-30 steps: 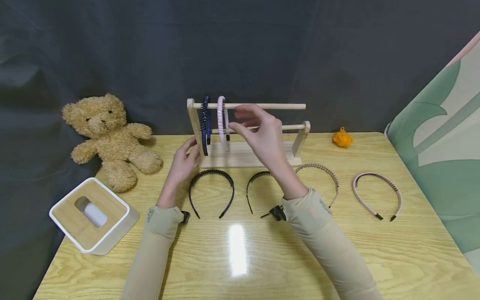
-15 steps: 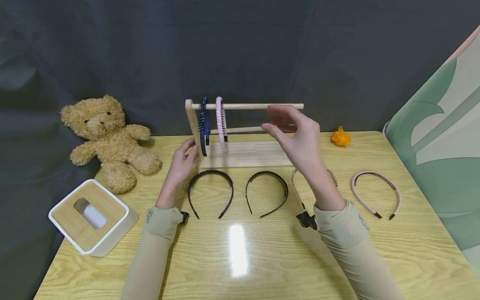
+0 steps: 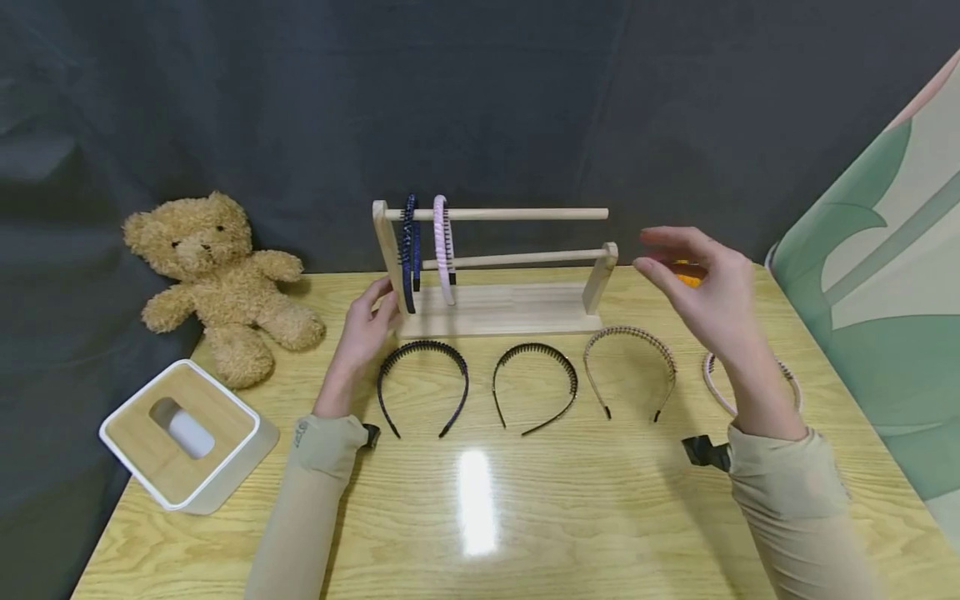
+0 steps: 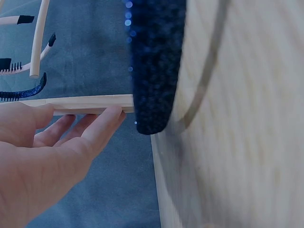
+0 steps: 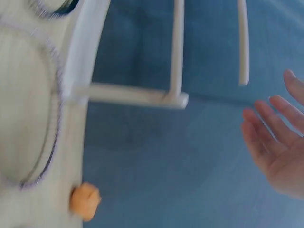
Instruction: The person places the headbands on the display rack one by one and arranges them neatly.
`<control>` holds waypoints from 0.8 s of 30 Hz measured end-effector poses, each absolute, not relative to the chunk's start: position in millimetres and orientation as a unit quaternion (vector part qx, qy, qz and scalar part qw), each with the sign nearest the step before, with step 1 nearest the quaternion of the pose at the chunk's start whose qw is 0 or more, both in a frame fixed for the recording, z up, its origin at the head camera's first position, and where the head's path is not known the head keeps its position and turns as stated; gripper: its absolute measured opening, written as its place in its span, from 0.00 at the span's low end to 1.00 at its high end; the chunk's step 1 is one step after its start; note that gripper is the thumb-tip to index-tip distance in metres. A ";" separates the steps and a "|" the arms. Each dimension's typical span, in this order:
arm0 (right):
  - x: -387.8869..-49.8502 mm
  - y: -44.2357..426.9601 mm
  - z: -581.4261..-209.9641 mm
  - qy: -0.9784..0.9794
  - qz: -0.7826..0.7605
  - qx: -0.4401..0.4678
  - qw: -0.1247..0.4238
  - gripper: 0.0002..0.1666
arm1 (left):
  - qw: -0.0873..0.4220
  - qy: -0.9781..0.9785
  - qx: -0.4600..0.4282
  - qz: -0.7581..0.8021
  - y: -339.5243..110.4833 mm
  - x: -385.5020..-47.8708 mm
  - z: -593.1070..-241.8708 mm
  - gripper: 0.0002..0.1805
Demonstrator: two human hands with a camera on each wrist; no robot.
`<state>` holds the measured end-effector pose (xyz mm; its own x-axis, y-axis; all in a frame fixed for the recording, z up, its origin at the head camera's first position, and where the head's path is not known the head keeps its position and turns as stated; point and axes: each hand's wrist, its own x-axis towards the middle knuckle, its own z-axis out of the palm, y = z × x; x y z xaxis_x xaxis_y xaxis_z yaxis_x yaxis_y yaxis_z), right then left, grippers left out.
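A wooden headband rack (image 3: 502,321) stands at the back of the table. On its upper bar, near the left end, hang a glittery dark blue headband (image 3: 408,250) and a pink one (image 3: 440,250). My left hand (image 3: 365,329) grips the rack's left upright low down, thumb and fingers against the wood; the left wrist view shows this hand (image 4: 61,152) beside the blue headband's tip (image 4: 156,95). My right hand (image 3: 712,287) is raised to the right of the rack, fingers spread and slightly bent, holding nothing; it also shows in the right wrist view.
Several headbands lie in a row in front: dark blue (image 3: 423,343), black (image 3: 573,387), beige (image 3: 633,331), and a pink one (image 3: 716,392) partly behind my right forearm. An orange toy (image 3: 690,281) is mostly hidden by the right hand. A teddy bear (image 3: 225,283) and tissue box (image 3: 187,433) stand left.
My right hand has moved right, away from the hanging pink headband and past the rack's free end. The left hand stays at the upright, and the hanging headbands keep their places.
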<state>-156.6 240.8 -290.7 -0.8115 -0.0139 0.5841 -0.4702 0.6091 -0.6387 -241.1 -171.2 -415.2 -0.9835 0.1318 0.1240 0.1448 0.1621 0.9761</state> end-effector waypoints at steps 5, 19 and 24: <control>-150.2 272.1 -303.4 -0.872 0.407 0.102 0.254 0.20 | 0.001 -0.761 -0.088 -0.643 -171.4 -240.7 -413.9 0.25; -129.7 351.9 -345.8 -0.936 0.302 0.050 0.172 0.21 | 0.002 -0.771 -0.093 -0.630 -170.1 -240.7 -414.7 0.25; -127.4 377.8 -361.1 -0.951 0.261 0.049 0.160 0.21 | -0.001 -0.770 -0.090 -0.631 -170.8 -240.5 -413.6 0.26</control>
